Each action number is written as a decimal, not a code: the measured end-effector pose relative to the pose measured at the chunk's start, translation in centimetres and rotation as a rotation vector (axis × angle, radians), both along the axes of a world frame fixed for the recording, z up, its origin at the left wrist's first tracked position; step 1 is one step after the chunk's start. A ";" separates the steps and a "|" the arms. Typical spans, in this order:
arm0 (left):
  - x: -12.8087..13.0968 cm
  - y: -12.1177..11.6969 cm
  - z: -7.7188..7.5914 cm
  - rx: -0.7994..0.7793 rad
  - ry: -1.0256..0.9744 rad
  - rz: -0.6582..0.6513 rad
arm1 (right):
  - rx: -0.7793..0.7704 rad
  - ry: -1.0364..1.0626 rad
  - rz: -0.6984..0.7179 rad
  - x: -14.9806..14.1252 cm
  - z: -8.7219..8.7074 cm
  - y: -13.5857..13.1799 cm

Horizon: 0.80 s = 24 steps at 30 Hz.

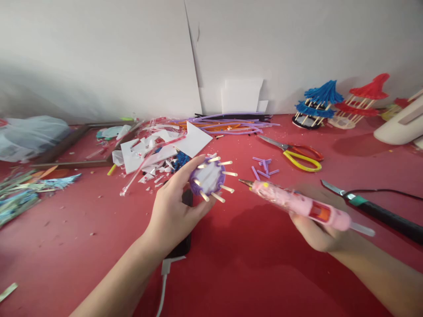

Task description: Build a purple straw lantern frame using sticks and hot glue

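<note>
My left hand [175, 204] is closed around a small round purple-and-white disc [207, 178] with several wooden sticks poking out of its rim. It holds the disc tilted above the red table [231, 264]. My right hand [317, 226] grips a pink glue gun [297, 203] whose metal tip points left, a short way right of the disc and apart from it. A clear glue stick protrudes from the gun's rear end.
Yellow-and-red scissors [297, 155] and cut purple straw pieces [263, 167] lie behind the gun. A black-handled tool with cable [373, 209] lies at right. White foam scraps [158, 149], straws [231, 123], blue and red model pagodas [340, 103], a phone [183, 244] under my left wrist.
</note>
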State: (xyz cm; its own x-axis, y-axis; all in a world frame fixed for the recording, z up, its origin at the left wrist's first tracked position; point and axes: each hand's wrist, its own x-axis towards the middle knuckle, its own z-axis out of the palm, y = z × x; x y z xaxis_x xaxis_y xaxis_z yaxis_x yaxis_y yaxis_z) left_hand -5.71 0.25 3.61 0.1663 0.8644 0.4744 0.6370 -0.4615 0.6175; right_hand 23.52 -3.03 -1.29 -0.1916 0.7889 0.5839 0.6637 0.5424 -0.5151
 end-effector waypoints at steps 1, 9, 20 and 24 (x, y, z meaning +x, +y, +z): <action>0.0 0.0 -0.1 -0.014 -0.066 0.001 | -0.024 -0.023 0.002 -0.2 0.3 0.1; 0.2 0.3 -0.3 -0.065 -0.275 0.085 | -0.179 -0.351 0.215 -1.5 2.7 0.4; 0.4 -0.6 -0.6 -0.022 -0.044 -0.060 | -0.025 -0.401 -0.141 2.3 -0.5 6.3; 0.7 -0.9 -0.8 -0.075 -0.053 -0.136 | -0.063 -0.498 -0.100 3.3 0.3 6.8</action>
